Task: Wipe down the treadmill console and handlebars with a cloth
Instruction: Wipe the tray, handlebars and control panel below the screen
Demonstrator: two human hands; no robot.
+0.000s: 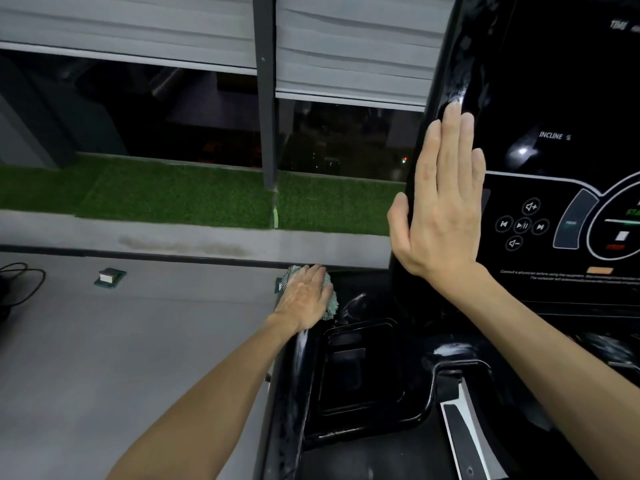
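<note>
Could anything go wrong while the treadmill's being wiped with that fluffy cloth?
Maybe. The bare right hand lies flat on the glossy console, so it could leave smudges or slip onto the buttons. The left hand presses the cloth near an outer edge, so it might drop off.

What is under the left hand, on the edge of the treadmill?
A light green cloth, pressed down by the left hand; only its edges show. The part of the treadmill beneath it is covered.
</note>
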